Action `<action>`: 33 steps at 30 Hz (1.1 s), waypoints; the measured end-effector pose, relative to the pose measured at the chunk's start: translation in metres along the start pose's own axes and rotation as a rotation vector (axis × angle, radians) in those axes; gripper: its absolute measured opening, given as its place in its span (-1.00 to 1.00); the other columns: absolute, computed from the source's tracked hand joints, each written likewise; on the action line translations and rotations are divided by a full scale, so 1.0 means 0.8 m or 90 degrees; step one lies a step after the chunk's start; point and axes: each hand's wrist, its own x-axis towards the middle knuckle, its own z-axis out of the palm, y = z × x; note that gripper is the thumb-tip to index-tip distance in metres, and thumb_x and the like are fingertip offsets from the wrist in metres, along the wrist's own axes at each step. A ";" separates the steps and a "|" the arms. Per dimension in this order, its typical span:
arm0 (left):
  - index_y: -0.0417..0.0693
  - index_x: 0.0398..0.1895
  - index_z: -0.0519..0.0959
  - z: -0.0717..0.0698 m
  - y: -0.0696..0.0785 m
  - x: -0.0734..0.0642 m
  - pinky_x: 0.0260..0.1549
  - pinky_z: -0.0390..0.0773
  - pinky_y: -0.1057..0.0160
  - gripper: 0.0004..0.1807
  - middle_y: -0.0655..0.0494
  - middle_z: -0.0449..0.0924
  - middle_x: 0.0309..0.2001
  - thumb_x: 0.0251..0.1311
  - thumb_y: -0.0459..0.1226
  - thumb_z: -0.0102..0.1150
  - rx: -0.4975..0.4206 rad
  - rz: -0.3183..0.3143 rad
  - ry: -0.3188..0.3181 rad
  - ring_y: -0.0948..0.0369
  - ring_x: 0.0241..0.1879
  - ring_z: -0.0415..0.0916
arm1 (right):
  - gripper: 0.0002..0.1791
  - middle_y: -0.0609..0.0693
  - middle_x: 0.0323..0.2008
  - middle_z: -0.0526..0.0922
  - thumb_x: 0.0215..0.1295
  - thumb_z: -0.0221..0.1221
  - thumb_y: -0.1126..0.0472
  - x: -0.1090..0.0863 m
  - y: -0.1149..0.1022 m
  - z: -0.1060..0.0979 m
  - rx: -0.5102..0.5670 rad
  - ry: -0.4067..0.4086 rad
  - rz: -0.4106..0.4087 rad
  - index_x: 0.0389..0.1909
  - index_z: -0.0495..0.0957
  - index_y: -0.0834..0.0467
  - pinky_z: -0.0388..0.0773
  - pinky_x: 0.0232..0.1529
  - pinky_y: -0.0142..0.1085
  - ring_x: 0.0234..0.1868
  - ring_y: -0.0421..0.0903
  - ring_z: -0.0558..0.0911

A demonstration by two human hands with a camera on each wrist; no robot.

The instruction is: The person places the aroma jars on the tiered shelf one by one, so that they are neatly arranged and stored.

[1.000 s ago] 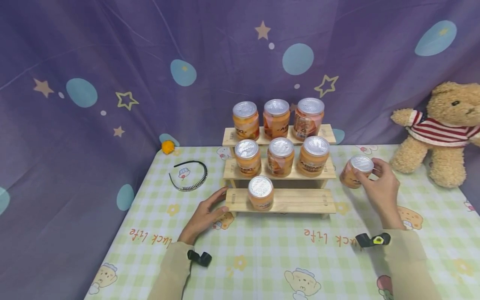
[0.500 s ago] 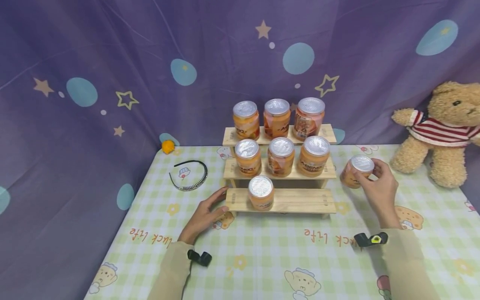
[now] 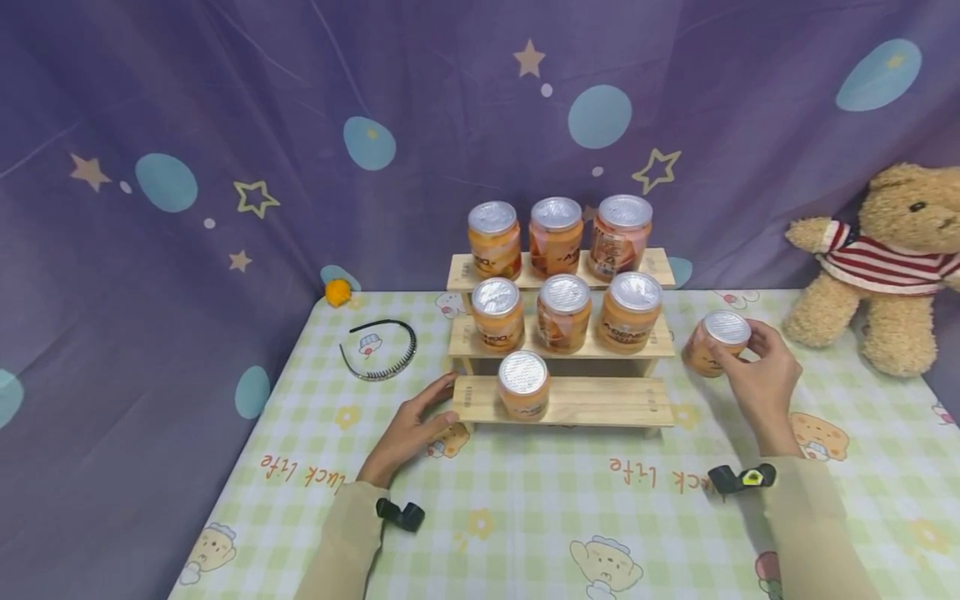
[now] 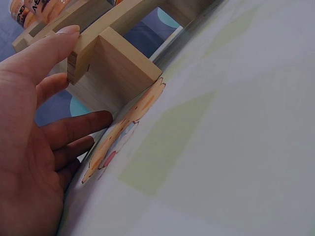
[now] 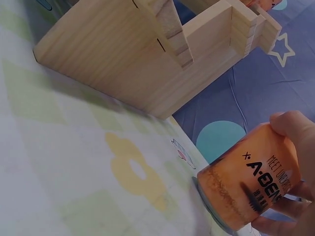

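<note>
My right hand [image 3: 767, 377] grips an orange jar with a silver foil-like lid [image 3: 712, 354], thumb on one side and fingers on the other. It is right of the wooden stand, its base right at the tablecloth in the right wrist view. My left hand [image 3: 408, 425] is at the left end of the three-tier wooden step stand [image 3: 600, 404], thumb and index finger on either side of the lowest plank's end [image 4: 81, 61]; its other fingers extend below, near the cloth. One matching jar [image 3: 523, 400] stands left of centre on the lowest step. Three jars stand on each upper step.
A teddy bear [image 3: 870, 267] in a striped top sits at the back right. A black toothed headband [image 3: 411, 350] and a small orange pompom-like ball [image 3: 337, 292] lie at the left. Behind the checked tablecloth [image 3: 540, 517] hangs a purple patterned curtain [image 3: 450, 125].
</note>
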 end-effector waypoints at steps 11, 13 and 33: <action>0.20 0.51 0.29 0.000 -0.014 0.002 0.53 0.04 -0.21 -0.32 -0.06 0.50 0.36 0.34 -0.23 0.24 -0.012 0.010 0.011 -0.04 0.48 0.30 | -0.35 0.34 0.06 0.69 0.06 0.49 0.16 -0.002 -0.005 -0.008 0.000 0.008 -0.023 0.19 0.56 0.27 0.33 -0.33 -0.86 -0.28 -0.71 0.32; 0.21 0.51 0.29 0.000 -0.014 0.001 0.52 0.03 -0.22 -0.32 -0.06 0.50 0.36 0.34 -0.22 0.23 -0.011 0.013 0.010 -0.05 0.48 0.30 | -0.35 0.34 0.06 0.69 0.05 0.49 0.16 -0.003 -0.006 -0.011 -0.003 0.011 -0.024 0.18 0.56 0.27 0.34 -0.34 -0.85 -0.28 -0.72 0.33; 0.17 0.52 0.28 0.001 -0.016 0.002 0.51 0.06 -0.15 -0.31 -0.05 0.50 0.37 0.33 -0.22 0.24 -0.009 0.021 0.010 -0.04 0.45 0.34 | -0.35 -0.14 -0.12 0.75 -0.10 0.57 0.22 -0.011 -0.042 -0.056 0.025 0.081 -0.060 0.11 0.64 0.22 0.41 -0.37 -0.83 -0.34 -0.77 0.45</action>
